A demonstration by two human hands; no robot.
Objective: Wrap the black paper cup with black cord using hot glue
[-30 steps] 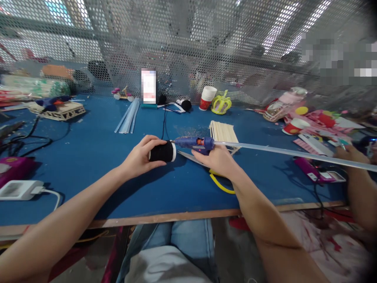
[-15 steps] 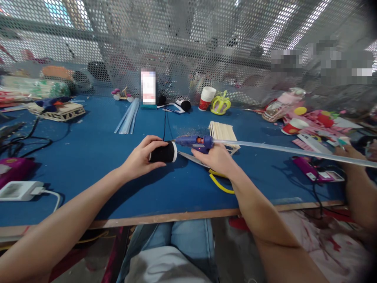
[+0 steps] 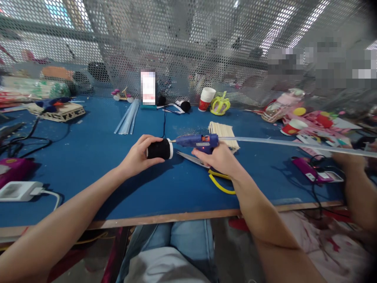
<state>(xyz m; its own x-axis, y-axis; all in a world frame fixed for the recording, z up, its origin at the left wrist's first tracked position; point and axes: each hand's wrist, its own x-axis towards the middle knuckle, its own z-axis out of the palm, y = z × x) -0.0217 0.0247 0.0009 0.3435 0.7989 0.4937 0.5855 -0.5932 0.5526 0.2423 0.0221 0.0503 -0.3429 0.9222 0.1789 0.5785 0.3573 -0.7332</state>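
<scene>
My left hand [image 3: 141, 154] is closed round a paper cup wrapped in black yarn [image 3: 159, 149], held on its side with the white rim facing right. A black strand runs from it up the table. My right hand [image 3: 219, 157] grips a blue glue gun [image 3: 197, 142], whose tip points left at the upper edge of the cup's rim. From the gun's back a long clear glue stick [image 3: 265, 141] sticks out to the right. Scissors with yellow handles [image 3: 219, 181] lie on the table below my right hand.
Behind the hands are a bundle of wooden sticks [image 3: 222, 129], loose glue sticks [image 3: 128, 118], a phone [image 3: 149, 88], stacked paper cups [image 3: 206, 100] and a yellow-green crown-shaped basket [image 3: 220, 105]. Another person's arm [image 3: 357, 188] is at the right, near a purple box [image 3: 309, 169].
The yarn-wrapped cup has shifted slightly left and up in my left hand. The glue gun has moved a little right and up, its tip now over the rim's edge.
</scene>
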